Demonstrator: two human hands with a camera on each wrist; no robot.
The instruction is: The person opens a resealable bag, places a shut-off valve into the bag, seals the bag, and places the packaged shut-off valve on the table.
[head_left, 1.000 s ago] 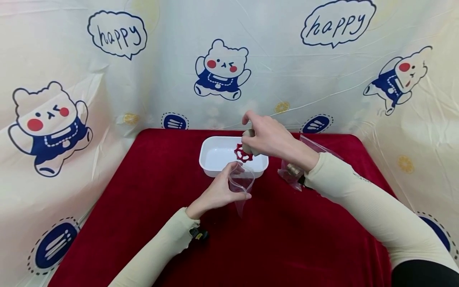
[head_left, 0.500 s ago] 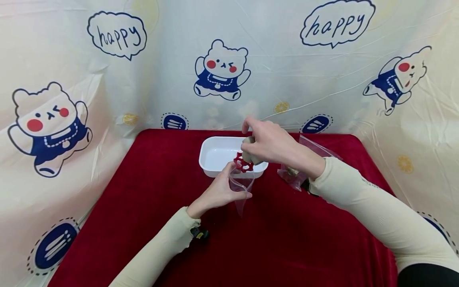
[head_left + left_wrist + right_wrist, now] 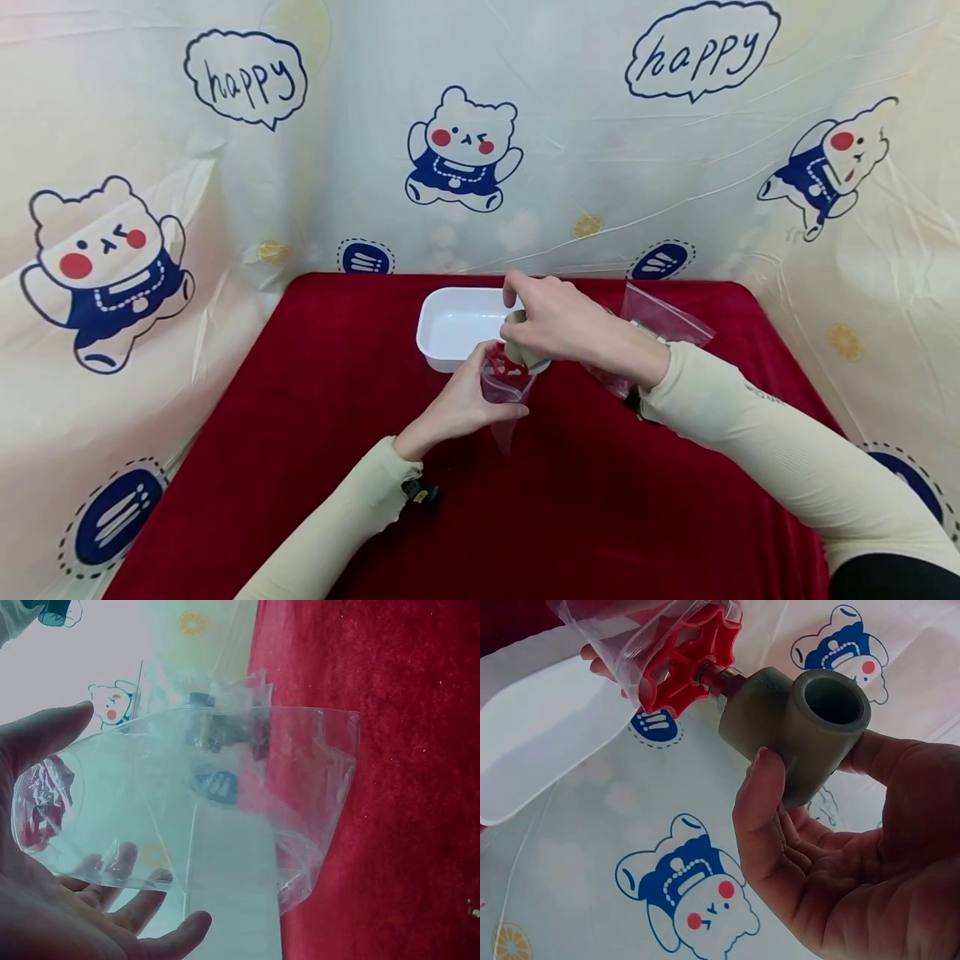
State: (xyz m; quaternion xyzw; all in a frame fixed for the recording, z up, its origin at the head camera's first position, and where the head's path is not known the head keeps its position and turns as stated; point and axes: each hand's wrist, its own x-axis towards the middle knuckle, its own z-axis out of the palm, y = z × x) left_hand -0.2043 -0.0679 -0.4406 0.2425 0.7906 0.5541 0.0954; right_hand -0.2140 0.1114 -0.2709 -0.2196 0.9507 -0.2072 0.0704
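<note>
My right hand [image 3: 562, 321] grips a stop valve [image 3: 795, 727] by its grey-green plastic body, thumb on one side and fingers on the other. The valve's red handwheel [image 3: 724, 641] points down into the mouth of a clear plastic bag [image 3: 507, 398]. Around that mouth my left hand [image 3: 453, 404] holds the bag, thumb near and fingers at the far side, spreading it wide. The bag's lower corner hangs down in a point. In the right wrist view, the bag's film overlaps part of the wheel.
Just behind the bag stands a white plastic tray [image 3: 453, 327]. Another clear bag [image 3: 671, 310], with fittings inside, lies to the right, partly covered by my right forearm. Dark red cloth [image 3: 360, 358] covers the table, and a printed curtain [image 3: 600, 150] surrounds its back and sides.
My right hand has come down toward me with the valve, bringing the handwheel from above the tray into the bag's mouth. The left hand has hardly moved.
</note>
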